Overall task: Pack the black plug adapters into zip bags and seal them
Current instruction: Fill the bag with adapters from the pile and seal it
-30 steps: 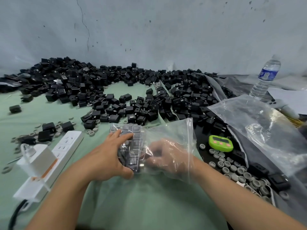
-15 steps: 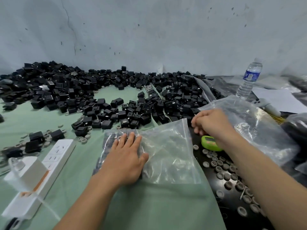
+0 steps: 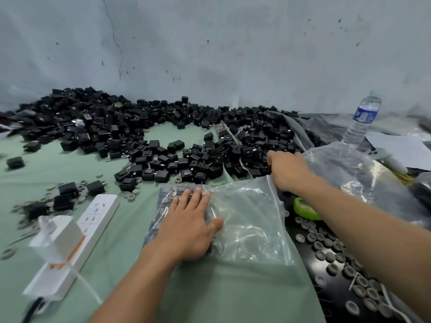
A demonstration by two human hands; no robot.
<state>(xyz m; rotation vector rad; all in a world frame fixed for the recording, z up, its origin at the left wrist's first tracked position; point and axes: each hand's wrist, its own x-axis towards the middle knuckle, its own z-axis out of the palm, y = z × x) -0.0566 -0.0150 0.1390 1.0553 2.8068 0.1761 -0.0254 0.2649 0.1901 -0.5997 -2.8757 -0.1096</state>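
Observation:
A clear zip bag (image 3: 247,224) lies flat on the green cloth, with several black plug adapters packed in its left end. My left hand (image 3: 189,224) rests flat on that packed end, fingers spread, pressing down. A large heap of loose black plug adapters (image 3: 163,141) covers the back of the table. My right hand (image 3: 286,169) reaches past the bag's far right corner into the near edge of that heap; its fingers curl down among the adapters, and what they hold is hidden.
A white power strip with a white charger (image 3: 67,241) lies at the left. Small grey rings (image 3: 331,250) are scattered on a black surface at the right, beside a green timer (image 3: 303,208). More clear bags (image 3: 363,173) and a water bottle (image 3: 361,120) stand at the right.
My right hand came out of the bag and moved up and right to the adapter heap. My left hand flattened on the packed end of the bag.

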